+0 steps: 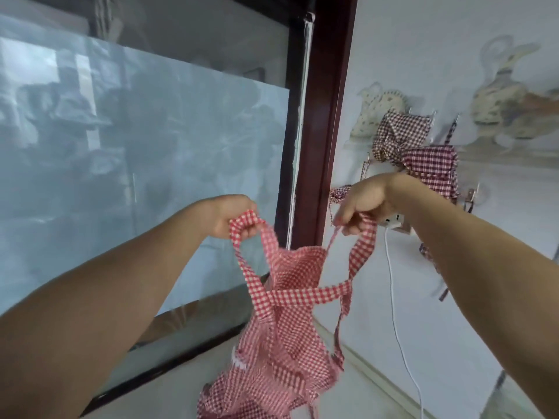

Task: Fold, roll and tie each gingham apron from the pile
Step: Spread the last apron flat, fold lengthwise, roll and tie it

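A red-and-white gingham apron [284, 337] hangs in the air in front of me, its body drooping towards the floor. My left hand [233, 216] grips one shoulder strap at the top left. My right hand [360, 204] pinches the other strap and a thin tie at the top right. A cross strap runs between the two straps below my hands. On the wall behind, two tied gingham bundles hang from hooks: a brown-checked one [396, 134] and a dark red one [429, 167].
A frosted glass sliding door [151, 164] with a dark wooden frame [326, 116] fills the left. The white tiled wall [453, 267] on the right carries hooks, a socket [393, 220] and a white cable [399, 328] hanging to the floor.
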The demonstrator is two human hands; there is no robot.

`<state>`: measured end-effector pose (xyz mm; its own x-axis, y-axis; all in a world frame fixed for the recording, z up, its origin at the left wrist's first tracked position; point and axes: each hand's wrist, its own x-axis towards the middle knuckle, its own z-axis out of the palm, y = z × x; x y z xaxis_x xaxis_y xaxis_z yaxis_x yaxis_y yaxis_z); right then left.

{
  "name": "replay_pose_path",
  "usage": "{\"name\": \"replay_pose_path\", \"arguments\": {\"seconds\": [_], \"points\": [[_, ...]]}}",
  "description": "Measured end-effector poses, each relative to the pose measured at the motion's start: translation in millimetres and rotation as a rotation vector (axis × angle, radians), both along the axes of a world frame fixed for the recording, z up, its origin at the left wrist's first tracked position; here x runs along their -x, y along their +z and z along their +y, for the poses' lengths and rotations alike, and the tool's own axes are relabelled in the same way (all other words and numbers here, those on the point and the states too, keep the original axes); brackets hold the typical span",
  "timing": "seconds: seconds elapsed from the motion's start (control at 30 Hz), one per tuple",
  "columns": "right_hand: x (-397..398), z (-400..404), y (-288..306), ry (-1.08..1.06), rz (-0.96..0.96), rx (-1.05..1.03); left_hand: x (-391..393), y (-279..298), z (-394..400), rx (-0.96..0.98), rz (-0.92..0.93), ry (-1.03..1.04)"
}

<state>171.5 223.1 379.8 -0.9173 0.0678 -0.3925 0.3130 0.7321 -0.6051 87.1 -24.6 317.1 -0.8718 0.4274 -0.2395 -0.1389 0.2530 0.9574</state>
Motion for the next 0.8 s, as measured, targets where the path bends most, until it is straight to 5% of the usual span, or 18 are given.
{"name": "replay_pose_path", "arguments": {"seconds": [0.2, 0.4, 0.6, 0.8], "points": [[14, -14, -28, 0.003, 0.267, 0.581, -12, -12, 16, -0.174, -0.003, -0.119], [5, -55, -25, 0.030, 0.296, 0.553, -26, -16, 34, 0.062, 0.355, -0.270], [-9, -72, -11, 0.147, 0.384, 0.396, -19, -21, 38, -0.038, 0.503, -0.135], [3, -49, -20, -0.013, 0.855, 0.116, -21, -8, 23, -0.145, 0.476, -0.099]]}}
